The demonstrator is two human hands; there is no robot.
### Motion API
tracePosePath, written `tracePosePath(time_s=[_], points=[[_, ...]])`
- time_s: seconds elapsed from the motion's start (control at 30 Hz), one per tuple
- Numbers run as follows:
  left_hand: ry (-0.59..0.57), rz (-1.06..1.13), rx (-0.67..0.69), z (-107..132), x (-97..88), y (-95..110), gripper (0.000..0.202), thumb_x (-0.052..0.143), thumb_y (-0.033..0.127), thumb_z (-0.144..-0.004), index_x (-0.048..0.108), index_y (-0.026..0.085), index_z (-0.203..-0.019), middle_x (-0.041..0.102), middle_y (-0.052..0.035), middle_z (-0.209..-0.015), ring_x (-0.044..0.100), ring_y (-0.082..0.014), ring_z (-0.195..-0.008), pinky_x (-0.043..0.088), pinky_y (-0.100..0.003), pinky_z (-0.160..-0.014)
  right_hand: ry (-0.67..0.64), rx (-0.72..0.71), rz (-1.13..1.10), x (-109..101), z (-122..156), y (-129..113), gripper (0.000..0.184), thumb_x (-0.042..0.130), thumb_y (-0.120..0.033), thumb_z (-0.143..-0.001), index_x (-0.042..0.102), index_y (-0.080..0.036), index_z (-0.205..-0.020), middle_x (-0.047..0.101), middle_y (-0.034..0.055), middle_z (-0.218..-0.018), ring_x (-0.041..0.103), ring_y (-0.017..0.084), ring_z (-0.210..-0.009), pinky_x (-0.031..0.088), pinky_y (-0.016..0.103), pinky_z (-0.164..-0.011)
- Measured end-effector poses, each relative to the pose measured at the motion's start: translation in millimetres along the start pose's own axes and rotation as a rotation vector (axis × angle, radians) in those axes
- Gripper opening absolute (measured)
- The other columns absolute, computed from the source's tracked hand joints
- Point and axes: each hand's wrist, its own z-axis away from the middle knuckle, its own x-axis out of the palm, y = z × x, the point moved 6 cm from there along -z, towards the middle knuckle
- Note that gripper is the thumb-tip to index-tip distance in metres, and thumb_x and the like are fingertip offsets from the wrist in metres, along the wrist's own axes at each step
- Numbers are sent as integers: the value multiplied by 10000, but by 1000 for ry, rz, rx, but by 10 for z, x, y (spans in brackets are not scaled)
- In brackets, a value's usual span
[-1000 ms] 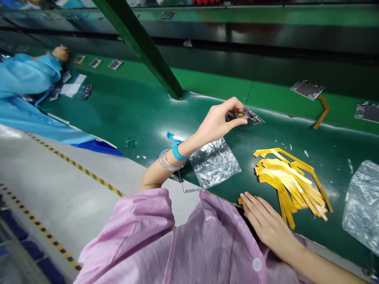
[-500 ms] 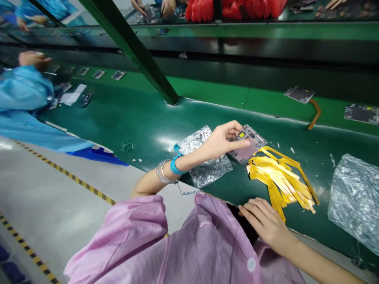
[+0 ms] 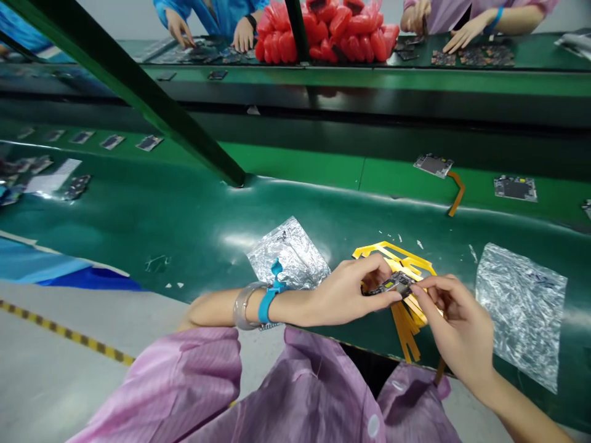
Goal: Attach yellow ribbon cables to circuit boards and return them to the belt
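My left hand [image 3: 344, 292], with a blue wrist strap on its wrist, is closed on the edge of a small circuit board [image 3: 396, 284], held tilted above the bench. My right hand [image 3: 462, 326] pinches at the board's right edge. A brown flex cable [image 3: 440, 371] hangs below that hand; its upper part is hidden behind the fingers. Under both hands lies a pile of yellow-orange flex cables [image 3: 406, 332], partly covered by them. A crinkled clear plastic bag [image 3: 290, 252] lies beyond my left wrist.
Another plastic bag [image 3: 521, 314] lies at the right. On the green strip behind rest a board with a flex cable attached [image 3: 434, 165] and a plain board [image 3: 515, 188]. A slanted green post [image 3: 184, 132] rises at the left. Co-workers' hands and red bundles [image 3: 323, 34] are across the line.
My right hand has come up from the bench edge to the board, with a flex cable hanging from it. The left hand has brought the board nearer and tilted it. The view has shifted right.
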Motion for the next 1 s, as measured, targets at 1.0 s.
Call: tracePosePath(time_s=[1.0], points=[[-291, 563, -483, -377, 228, -326, 427, 801, 483, -803, 640, 161, -1031, 645, -11, -895, 576, -106, -735, 459, -240, -670, -315, 141, 116, -361, -237, 182, 393, 464, -439, -1046, 720, -297, -1309, 755, 112, -1167, 693, 309, -1137, 633, 430, -831]])
